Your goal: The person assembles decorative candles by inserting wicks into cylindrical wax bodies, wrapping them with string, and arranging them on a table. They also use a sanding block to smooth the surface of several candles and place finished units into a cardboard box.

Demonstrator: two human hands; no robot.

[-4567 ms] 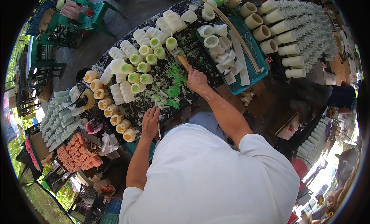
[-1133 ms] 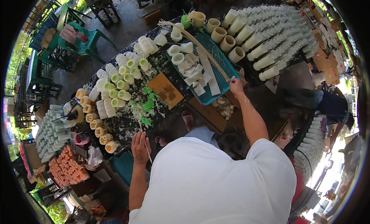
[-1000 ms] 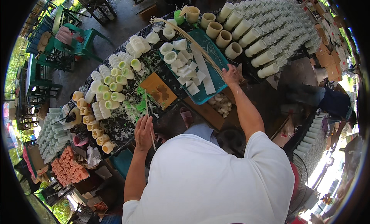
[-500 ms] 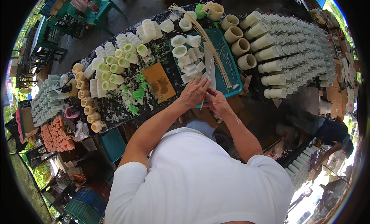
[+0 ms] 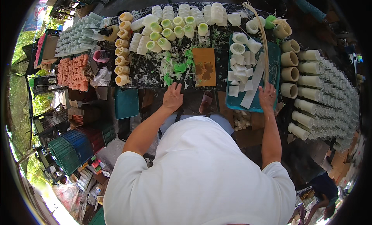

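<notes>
My left hand is at the front edge of the black-covered table, fingers apart and holding nothing, close to bright green scraps. At the front right of a teal tray, my right hand has its fingers apart at the lower end of a bundle of pale, string-like wicks. The bundle lies lengthwise across the tray. Beside it are a long white strip, several flat white pieces and white, wax-like cups. Between my hands lies an orange-brown board with dark stains.
White cups with green insides stand at the back left, beside a row of cream cups. Tan cylinders and many clear glasses line the right. Another person is at the lower right.
My hands were together over the tray's front with a thin strand between them; now they are wide apart, the left one moved left. The view has turned, and the strand no longer shows in them.
</notes>
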